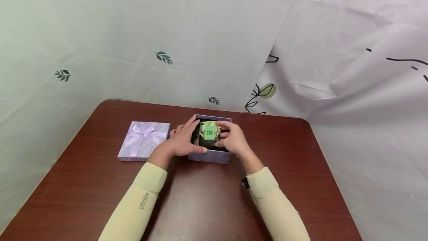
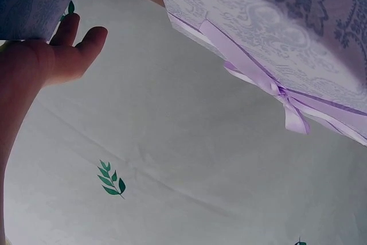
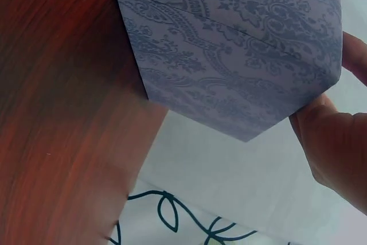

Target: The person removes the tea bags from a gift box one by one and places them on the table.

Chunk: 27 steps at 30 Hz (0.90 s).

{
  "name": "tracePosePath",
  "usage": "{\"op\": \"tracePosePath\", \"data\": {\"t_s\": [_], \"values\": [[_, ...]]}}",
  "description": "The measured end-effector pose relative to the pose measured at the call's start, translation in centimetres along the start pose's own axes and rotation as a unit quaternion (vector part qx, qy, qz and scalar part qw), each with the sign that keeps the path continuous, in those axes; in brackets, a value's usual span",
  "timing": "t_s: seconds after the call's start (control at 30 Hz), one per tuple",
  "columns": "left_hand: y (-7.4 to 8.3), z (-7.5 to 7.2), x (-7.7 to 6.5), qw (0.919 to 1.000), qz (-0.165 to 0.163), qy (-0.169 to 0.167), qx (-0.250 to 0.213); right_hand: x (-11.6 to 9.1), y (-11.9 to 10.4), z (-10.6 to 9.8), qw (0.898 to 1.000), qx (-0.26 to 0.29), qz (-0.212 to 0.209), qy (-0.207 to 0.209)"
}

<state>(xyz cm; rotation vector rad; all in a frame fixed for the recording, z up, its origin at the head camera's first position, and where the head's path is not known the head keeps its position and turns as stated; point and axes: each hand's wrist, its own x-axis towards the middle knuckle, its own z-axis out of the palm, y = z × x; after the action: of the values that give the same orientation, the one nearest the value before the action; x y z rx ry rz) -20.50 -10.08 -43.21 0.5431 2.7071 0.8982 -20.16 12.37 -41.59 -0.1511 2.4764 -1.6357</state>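
Observation:
An open lavender patterned gift box (image 1: pixel 210 156) stands on the table, dark inside. In it lies a black food packet (image 1: pixel 209 133) with a green label and a food picture. My right hand (image 1: pixel 234 139) grips the packet's right side, thumb near, index finger far. Spread over the box's left side, my left hand (image 1: pixel 182 139) has its thumb on the front rim and its index finger toward the back corner. The left wrist view shows relaxed fingers (image 2: pixel 77 47) beside the box wall (image 2: pixel 34 4). Box walls (image 3: pixel 229 50) hide the packet in the right wrist view.
The box lid (image 1: pixel 143 141), with a lilac ribbon bow, lies just left of the box on the brown wooden table (image 1: pixel 207 203). A pale printed cloth (image 1: pixel 200 47) hangs behind the table and along its sides.

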Motion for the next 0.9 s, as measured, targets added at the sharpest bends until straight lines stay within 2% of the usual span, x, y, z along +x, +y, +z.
{"op": "tracePosePath", "data": {"t_s": [0.43, 0.73, 0.9], "values": [[-0.2, 0.2, 0.3, 1.0000, 0.003, 0.000, -0.004, -0.2, 1.3, -2.9, 0.998, 0.063, 0.014, 0.017], [-0.4, 0.3, 0.3, 1.0000, 0.004, 0.004, -0.005, -0.3, 2.7, -4.6, 0.991, 0.132, 0.030, 0.011], [-0.4, 0.3, 0.3, 1.0000, 0.006, 0.003, -0.001, -0.7, 3.4, -5.7, 0.989, 0.142, 0.030, 0.017]]}}
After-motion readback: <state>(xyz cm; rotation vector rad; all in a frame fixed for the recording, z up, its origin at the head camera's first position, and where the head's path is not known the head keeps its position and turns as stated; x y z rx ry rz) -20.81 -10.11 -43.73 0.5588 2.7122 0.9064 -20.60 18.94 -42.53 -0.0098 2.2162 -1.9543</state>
